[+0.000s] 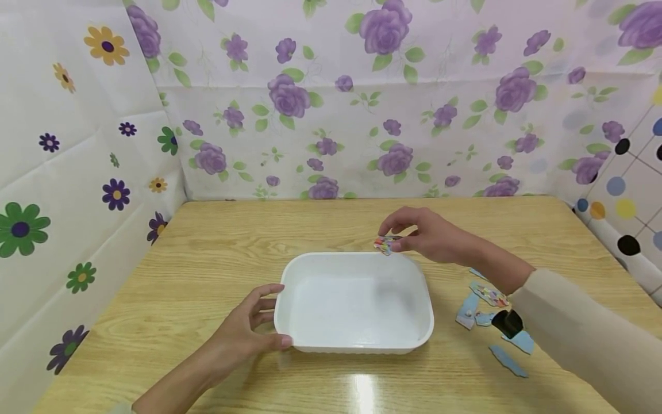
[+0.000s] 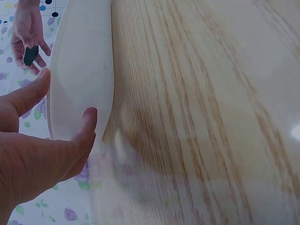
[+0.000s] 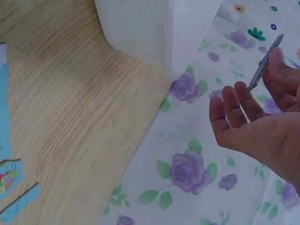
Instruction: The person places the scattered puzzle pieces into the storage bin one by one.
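Note:
A white rectangular tub stands on the wooden table, with nothing inside in the head view. My left hand holds its left end, thumb at the near corner and fingertips along the side; the left wrist view shows this hand against the outer wall. Above the tub's far right rim, my right hand pinches a small, flat, multicoloured picture piece between thumb and fingers. Seen edge-on in the right wrist view, the piece looks thin and grey, and the other fingers are loosely bent.
Several irregular light-blue picture pieces lie right of the tub, partly hidden under the right forearm. A small black object shows by the right sleeve. Floral sheets rise behind the table and on its left.

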The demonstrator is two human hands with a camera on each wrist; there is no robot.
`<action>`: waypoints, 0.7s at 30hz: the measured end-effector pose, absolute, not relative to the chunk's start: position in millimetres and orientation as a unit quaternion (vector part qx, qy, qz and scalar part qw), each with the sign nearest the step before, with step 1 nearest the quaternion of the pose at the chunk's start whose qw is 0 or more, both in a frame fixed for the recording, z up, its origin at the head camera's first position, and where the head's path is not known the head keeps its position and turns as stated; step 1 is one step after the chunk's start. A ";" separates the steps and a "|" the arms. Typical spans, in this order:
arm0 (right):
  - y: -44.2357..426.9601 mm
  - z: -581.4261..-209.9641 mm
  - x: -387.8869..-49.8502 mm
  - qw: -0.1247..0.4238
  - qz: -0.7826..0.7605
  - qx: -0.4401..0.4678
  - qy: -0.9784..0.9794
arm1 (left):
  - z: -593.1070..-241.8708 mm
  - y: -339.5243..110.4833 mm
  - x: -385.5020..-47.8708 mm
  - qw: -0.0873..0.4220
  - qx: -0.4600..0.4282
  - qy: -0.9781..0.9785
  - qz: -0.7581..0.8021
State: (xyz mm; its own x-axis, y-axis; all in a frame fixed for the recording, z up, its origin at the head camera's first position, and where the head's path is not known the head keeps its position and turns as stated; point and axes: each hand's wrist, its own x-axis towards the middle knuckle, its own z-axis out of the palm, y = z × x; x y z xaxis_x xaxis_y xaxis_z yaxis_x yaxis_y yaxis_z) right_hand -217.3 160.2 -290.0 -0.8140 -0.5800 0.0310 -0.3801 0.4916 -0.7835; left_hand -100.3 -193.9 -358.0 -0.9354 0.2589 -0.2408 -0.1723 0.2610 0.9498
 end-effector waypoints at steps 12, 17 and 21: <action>135.7 -286.6 -220.8 0.143 -0.392 -0.305 0.856 | -359.1 -194.1 -99.6 0.176 0.020 0.777 0.605; 123.0 -281.8 -222.5 0.157 -0.372 -0.307 0.862 | -358.9 -193.7 -99.9 0.175 0.021 0.776 0.605; 111.6 -282.8 -223.0 0.175 -0.378 -0.313 0.854 | -358.4 -193.5 -100.1 0.176 0.028 0.775 0.606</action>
